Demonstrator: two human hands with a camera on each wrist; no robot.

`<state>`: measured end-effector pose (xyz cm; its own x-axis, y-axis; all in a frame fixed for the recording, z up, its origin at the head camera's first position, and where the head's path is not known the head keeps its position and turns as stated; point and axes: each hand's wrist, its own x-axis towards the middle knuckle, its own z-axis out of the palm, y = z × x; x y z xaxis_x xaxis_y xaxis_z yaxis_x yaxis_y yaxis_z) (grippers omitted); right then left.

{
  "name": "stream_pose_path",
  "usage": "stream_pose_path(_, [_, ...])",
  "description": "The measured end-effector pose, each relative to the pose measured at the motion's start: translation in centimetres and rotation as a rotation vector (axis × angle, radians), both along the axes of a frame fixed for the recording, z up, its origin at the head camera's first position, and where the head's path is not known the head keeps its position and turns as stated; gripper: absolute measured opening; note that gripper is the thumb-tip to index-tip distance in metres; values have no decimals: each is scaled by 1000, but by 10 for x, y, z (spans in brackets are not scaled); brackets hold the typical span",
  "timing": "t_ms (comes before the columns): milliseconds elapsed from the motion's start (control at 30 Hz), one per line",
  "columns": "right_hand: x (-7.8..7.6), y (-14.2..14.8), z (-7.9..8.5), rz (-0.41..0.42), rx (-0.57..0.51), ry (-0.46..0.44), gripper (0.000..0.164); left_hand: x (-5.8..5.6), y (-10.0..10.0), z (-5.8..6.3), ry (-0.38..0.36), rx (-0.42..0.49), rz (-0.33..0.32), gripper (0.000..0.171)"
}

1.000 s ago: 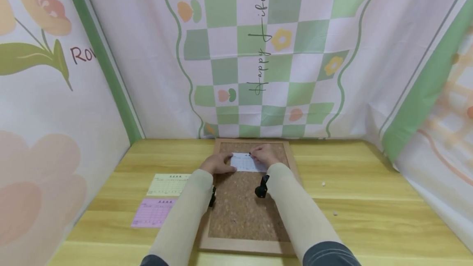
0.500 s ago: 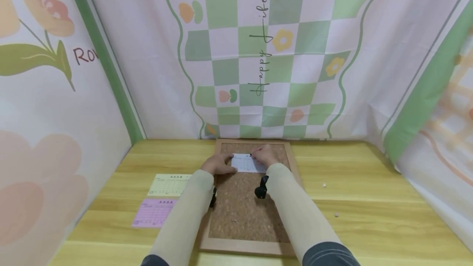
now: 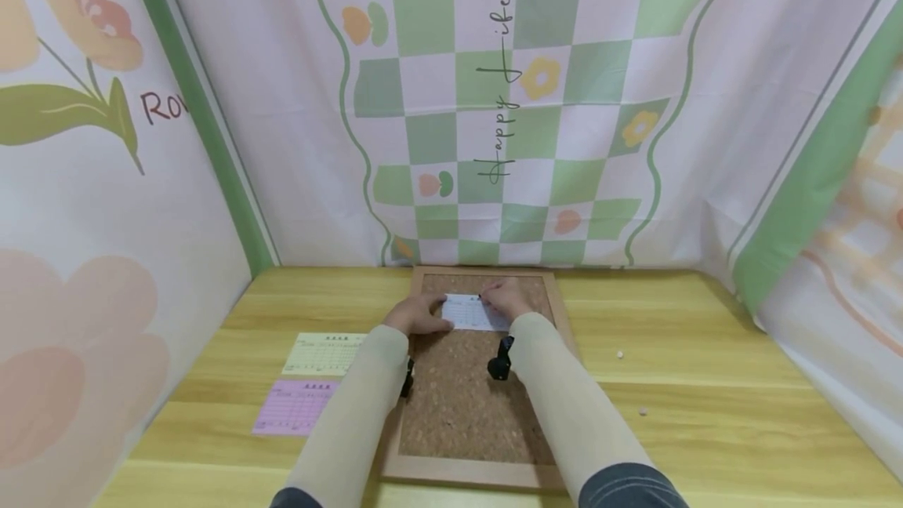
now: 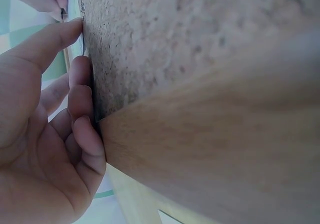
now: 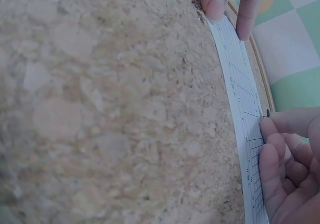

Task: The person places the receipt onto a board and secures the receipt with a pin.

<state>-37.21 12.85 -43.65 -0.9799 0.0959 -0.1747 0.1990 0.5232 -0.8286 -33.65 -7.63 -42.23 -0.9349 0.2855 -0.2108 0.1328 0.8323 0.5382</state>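
A white printed form [image 3: 466, 312] lies on the upper part of a wood-framed corkboard [image 3: 458, 398]. My left hand [image 3: 418, 313] presses the form's left end with thumb and fingertip, its other fingers loosely bent at the board's edge in the left wrist view. Between thumb and forefinger, my right hand [image 3: 505, 298] pinches a small dark pin [image 5: 268, 113] at the form's top edge. The right wrist view shows the form [image 5: 235, 84] flat on the cork, partly under this hand. How deep the pin's point sits is hidden.
Left of the board lie a yellow form [image 3: 320, 354] and a pink form [image 3: 292, 408], both partly behind the left sleeve. Two tiny pale objects [image 3: 620, 354] are on the wooden table [image 3: 719, 414] to the right. A printed curtain [image 3: 451, 124] hangs behind the board.
Both hands keep their places on the form and the pin. Only a slight shift of the head view is visible.
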Motion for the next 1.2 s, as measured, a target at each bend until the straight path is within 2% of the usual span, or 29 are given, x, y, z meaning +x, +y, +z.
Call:
stream_pose_path(433, [0, 2, -3, 20, 36, 14, 18, 3, 1, 3, 4, -7, 6, 63])
stream_pose_path(700, [0, 2, -3, 30, 28, 25, 21, -2, 0, -4, 27, 9, -16, 65])
stream_pose_path(900, [1, 1, -3, 22, 40, 26, 20, -2, 0, -4, 28, 11, -16, 65])
stream_pose_path(1200, [8, -2, 4, 18, 76, 24, 17, -2, 0, -3, 24, 8, -12, 65])
